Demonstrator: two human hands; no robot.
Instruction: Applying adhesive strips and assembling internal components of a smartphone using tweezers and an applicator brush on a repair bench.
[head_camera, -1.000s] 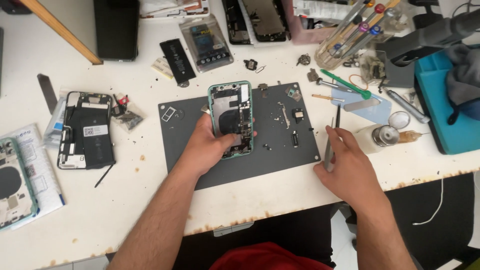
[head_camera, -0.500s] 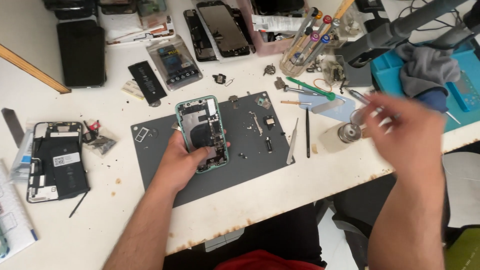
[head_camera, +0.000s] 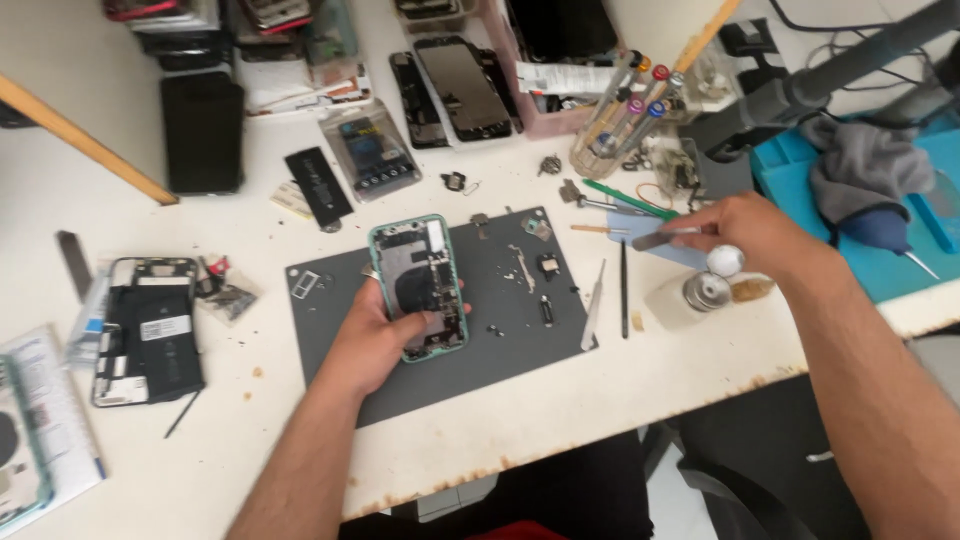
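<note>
Left hand (head_camera: 385, 335) gripping opened phone (head_camera: 418, 287) on grey mat (head_camera: 500, 330), right hand (head_camera: 750, 235) pinching metal tool (head_camera: 665, 237) above desk (head_camera: 560, 410)

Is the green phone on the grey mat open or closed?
Open. The green phone, held by the left hand, shows its bare inner parts; no screen covers it.

Bright, even daylight washes the white worktop (head_camera: 250, 240), nearly blowing it out at the top left. Shadows stay soft and short. The frame's edges look slightly smeared, the centre reasonably sharp.
</note>
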